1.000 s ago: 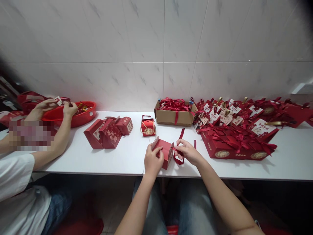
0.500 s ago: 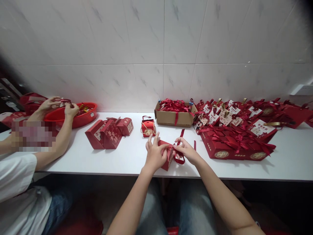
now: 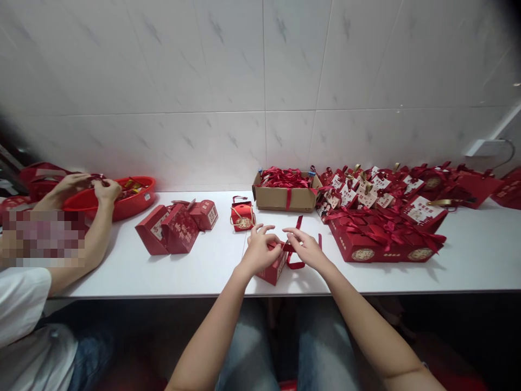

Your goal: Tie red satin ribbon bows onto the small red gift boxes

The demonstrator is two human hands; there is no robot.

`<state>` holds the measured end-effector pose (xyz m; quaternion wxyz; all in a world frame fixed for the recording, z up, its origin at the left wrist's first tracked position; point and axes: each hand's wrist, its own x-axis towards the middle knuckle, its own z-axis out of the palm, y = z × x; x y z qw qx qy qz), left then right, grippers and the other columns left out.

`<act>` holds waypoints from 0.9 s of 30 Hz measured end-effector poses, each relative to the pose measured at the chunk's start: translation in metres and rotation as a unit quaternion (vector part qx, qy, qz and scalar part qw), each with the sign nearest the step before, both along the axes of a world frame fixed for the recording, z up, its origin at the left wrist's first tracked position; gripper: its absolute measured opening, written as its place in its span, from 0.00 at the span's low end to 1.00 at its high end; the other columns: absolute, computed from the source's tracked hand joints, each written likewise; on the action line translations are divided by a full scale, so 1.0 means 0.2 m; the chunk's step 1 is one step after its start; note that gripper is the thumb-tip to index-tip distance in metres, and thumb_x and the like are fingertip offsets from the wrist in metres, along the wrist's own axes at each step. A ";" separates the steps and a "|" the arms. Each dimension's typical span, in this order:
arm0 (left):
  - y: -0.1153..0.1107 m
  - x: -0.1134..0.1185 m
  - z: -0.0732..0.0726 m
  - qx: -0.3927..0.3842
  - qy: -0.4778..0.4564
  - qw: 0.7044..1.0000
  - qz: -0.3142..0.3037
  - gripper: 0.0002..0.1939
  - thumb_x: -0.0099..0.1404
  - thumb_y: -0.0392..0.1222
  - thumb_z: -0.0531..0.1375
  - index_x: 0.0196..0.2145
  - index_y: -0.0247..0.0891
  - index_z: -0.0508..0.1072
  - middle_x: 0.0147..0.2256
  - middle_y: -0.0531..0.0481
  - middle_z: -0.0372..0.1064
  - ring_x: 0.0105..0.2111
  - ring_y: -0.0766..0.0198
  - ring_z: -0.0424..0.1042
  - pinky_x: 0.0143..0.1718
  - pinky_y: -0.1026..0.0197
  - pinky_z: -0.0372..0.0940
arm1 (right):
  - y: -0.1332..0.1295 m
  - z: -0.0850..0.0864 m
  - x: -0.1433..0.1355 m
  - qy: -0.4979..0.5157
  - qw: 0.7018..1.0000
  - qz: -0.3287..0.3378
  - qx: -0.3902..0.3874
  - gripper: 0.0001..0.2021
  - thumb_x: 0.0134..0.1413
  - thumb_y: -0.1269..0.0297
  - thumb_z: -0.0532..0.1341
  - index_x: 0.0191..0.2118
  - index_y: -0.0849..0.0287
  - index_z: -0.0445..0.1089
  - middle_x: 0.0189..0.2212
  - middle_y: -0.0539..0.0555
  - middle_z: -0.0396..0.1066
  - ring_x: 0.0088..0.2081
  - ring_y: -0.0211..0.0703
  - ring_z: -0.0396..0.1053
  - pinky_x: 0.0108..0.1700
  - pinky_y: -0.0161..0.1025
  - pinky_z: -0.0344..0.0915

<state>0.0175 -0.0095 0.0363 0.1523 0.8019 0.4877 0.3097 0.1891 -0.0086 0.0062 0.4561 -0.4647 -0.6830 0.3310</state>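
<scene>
A small red box (image 3: 270, 273) stands near the table's front edge, its top hidden under my fingers. Above it my left hand (image 3: 262, 251) pinches a dark red ribbon at the box's top, thumb and forefinger together and the other fingers raised. To the right, my right hand (image 3: 306, 248) holds the same ribbon (image 3: 296, 265) between thumb and forefinger; a loop of it hangs beside the box. Just behind my left hand sits a little red box with a gold cord (image 3: 242, 217).
Red boxes (image 3: 179, 228) stand left of centre. A cardboard box of ribbons (image 3: 283, 199) is at the back. Many tagged red boxes and a large red tray (image 3: 378, 254) fill the right. Far left, a person's hands (image 3: 106, 190) work by a red basin (image 3: 138, 205).
My hands have risen slightly from the box's side to its top, with the ribbon now stretched between them. The view has shifted a little to the right.
</scene>
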 end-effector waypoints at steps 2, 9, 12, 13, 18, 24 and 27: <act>0.03 0.00 0.03 -0.015 -0.050 0.998 -0.017 0.07 0.55 0.37 0.56 0.26 0.38 0.74 0.48 0.44 0.67 0.53 0.52 0.60 0.53 0.49 0.58 | 0.01 0.03 -0.01 -0.016 1.000 0.004 0.023 0.18 0.59 0.51 0.50 0.43 0.57 0.71 0.40 0.57 0.70 0.45 0.46 0.66 0.50 0.44 0.59; 0.13 -0.07 0.27 -0.008 -0.212 0.977 -0.009 0.05 0.54 0.38 0.56 0.28 0.36 0.71 0.40 0.46 0.72 0.45 0.57 0.69 0.45 0.57 0.64 | 0.05 0.27 -0.06 0.113 0.981 0.128 -0.089 0.15 0.49 0.52 0.61 0.32 0.61 0.70 0.28 0.52 0.70 0.33 0.41 0.67 0.39 0.38 0.62; 0.11 -0.16 0.31 0.007 -0.261 0.965 0.013 0.09 0.56 0.42 0.57 0.34 0.37 0.72 0.40 0.46 0.72 0.43 0.59 0.70 0.44 0.58 0.65 | 0.04 0.39 -0.04 0.172 0.978 0.105 -0.054 0.13 0.46 0.55 0.64 0.30 0.61 0.71 0.26 0.51 0.70 0.33 0.40 0.67 0.41 0.38 0.62; 0.10 -0.19 0.30 -0.007 -0.260 0.965 0.021 0.11 0.56 0.43 0.59 0.35 0.37 0.72 0.39 0.46 0.72 0.42 0.59 0.70 0.43 0.58 0.65 | 0.03 0.43 -0.03 0.193 0.975 0.104 -0.044 0.12 0.45 0.56 0.64 0.29 0.61 0.72 0.27 0.52 0.71 0.33 0.40 0.67 0.42 0.39 0.62; 0.04 -0.28 0.12 -0.163 -0.182 0.970 0.013 0.16 0.49 0.49 0.65 0.33 0.36 0.74 0.37 0.44 0.73 0.36 0.58 0.72 0.36 0.60 0.66 | -0.02 0.55 -0.01 0.289 0.941 0.163 -0.063 0.10 0.44 0.58 0.64 0.31 0.59 0.74 0.26 0.52 0.70 0.31 0.40 0.67 0.40 0.40 0.63; 0.02 -0.25 -0.04 -0.112 -0.251 0.958 0.082 0.18 0.52 0.53 0.62 0.31 0.34 0.74 0.28 0.47 0.73 0.26 0.62 0.70 0.28 0.63 0.64 | 0.07 0.38 -0.10 0.140 0.979 0.128 -0.072 0.15 0.45 0.52 0.62 0.26 0.61 0.71 0.22 0.50 0.67 0.26 0.37 0.62 0.33 0.36 0.58; 0.02 -0.24 -0.08 -0.106 -0.292 0.945 0.100 0.16 0.51 0.50 0.62 0.31 0.34 0.74 0.27 0.47 0.73 0.25 0.63 0.70 0.26 0.63 0.64 | 0.13 0.25 -0.16 -0.002 0.990 0.114 -0.085 0.17 0.47 0.50 0.59 0.22 0.62 0.66 0.19 0.48 0.62 0.24 0.35 0.58 0.28 0.34 0.54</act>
